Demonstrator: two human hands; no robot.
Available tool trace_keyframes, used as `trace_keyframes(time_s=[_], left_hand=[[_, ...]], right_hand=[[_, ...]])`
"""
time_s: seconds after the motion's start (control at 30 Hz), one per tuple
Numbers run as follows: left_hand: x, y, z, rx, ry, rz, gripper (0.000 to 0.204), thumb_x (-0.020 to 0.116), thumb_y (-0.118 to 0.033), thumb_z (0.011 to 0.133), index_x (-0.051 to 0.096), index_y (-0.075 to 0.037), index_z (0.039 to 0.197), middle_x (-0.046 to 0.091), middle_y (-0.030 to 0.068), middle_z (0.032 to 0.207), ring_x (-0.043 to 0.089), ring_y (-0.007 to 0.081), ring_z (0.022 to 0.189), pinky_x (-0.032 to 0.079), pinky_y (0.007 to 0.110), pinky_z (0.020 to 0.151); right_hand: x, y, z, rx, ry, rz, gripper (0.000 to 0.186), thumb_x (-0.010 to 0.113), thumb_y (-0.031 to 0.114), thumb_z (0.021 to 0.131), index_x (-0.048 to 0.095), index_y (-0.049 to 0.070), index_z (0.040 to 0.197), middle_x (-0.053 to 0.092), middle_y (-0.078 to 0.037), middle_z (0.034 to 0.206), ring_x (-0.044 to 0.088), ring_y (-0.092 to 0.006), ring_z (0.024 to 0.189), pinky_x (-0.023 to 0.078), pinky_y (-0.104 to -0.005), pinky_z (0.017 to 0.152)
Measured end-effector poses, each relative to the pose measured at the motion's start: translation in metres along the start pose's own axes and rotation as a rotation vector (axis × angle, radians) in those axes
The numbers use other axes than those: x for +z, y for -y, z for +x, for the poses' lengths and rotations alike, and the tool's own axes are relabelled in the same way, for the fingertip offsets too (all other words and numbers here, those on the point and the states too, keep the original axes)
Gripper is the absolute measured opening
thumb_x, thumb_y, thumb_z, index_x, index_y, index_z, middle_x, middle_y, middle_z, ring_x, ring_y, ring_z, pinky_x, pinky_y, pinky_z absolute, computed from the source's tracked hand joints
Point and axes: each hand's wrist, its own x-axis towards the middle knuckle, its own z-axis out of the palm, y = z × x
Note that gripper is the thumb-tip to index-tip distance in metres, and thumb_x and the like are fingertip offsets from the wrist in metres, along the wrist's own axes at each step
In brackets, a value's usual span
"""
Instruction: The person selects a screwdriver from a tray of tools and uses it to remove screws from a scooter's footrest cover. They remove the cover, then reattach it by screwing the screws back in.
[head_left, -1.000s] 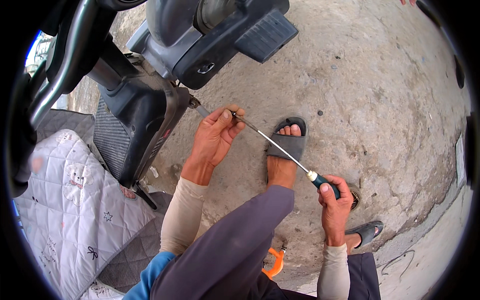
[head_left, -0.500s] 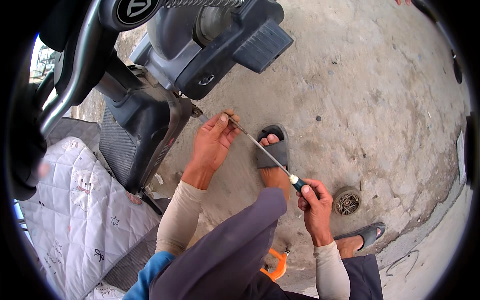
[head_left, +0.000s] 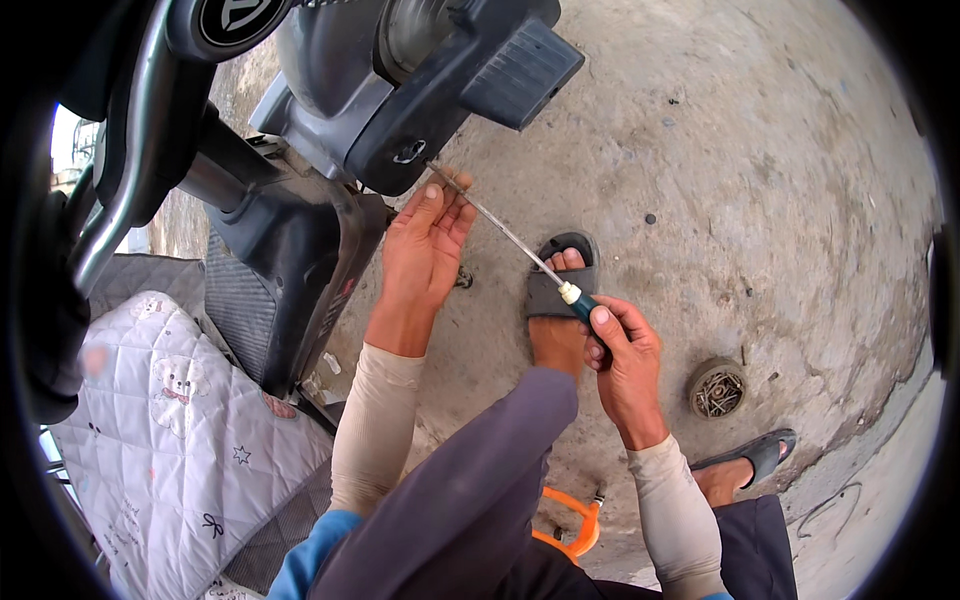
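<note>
Right hand (head_left: pixel 622 345) is gripping the teal handle of a long screwdriver (head_left: pixel 520 248), fingers wrapped closed round it, thumb on top, wrist bent slightly and forearm in a beige sleeve coming up from the lower edge. Screwdriver shaft is running up-left toward the underside of a grey scooter (head_left: pixel 330 180), its tip sitting at the dark panel near a small hole. Left hand (head_left: pixel 425 245) is reaching up with fingers extended and loosely curled, fingertips touching the shaft near the tip, steadying it; not fully closed. Left forearm is angling up from the bent knee. Sandalled foot (head_left: pixel 560 290) is resting on the concrete floor (head_left: pixel 760 180) just under the shaft. Small round container of screws (head_left: pixel 717 388) is sitting near the right hand.
</note>
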Motion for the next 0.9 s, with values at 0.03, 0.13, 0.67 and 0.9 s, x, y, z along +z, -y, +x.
trace_keyframes(time_s=[0.03, 0.13, 0.67, 0.9], left_hand=[[-0.001, 0.001, -0.003, -0.006, -0.027, 0.004, 0.027, 0.059, -0.016, 0.100, 0.062, 0.001, 0.120, 0.068, 0.0143, 0.115, 0.066, 0.0184, 0.097, 0.057, 0.031, 0.087], [-0.008, 0.002, -0.008, -0.021, -0.060, 0.004, 0.029, 0.059, -0.015, 0.101, 0.059, 0.004, 0.122, 0.067, 0.0160, 0.116, 0.066, 0.0191, 0.098, 0.057, 0.032, 0.088], [-0.023, -0.009, -0.026, 0.035, -0.128, 0.023, 0.030, 0.060, -0.017, 0.100, 0.058, 0.003, 0.123, 0.067, 0.0155, 0.115, 0.066, 0.0184, 0.096, 0.058, 0.030, 0.087], [-0.033, -0.015, -0.020, 0.226, -0.212, 0.142, 0.033, 0.061, -0.017, 0.100, 0.056, 0.003, 0.125, 0.063, 0.0152, 0.123, 0.064, 0.0202, 0.106, 0.055, 0.033, 0.093]], right_hand=[[0.001, -0.001, 0.001, -0.002, -0.004, 0.005, 0.029, 0.070, 0.021, 0.094, 0.064, 0.001, 0.115, 0.062, -0.005, 0.083, 0.048, -0.0065, 0.062, 0.036, -0.0220, 0.053], [0.003, -0.001, 0.003, -0.023, -0.010, 0.000, 0.029, 0.073, 0.025, 0.092, 0.069, 0.003, 0.111, 0.066, 0.000, 0.082, 0.049, -0.0032, 0.062, 0.039, -0.0195, 0.054], [0.022, 0.010, 0.013, -0.018, -0.030, -0.019, 0.028, 0.072, 0.023, 0.093, 0.070, 0.002, 0.110, 0.066, -0.002, 0.082, 0.048, -0.0033, 0.061, 0.040, -0.0195, 0.056], [0.044, 0.015, 0.012, -0.115, -0.026, -0.118, 0.026, 0.071, 0.023, 0.094, 0.069, 0.001, 0.106, 0.064, -0.001, 0.081, 0.049, -0.0027, 0.061, 0.038, -0.0190, 0.054]])
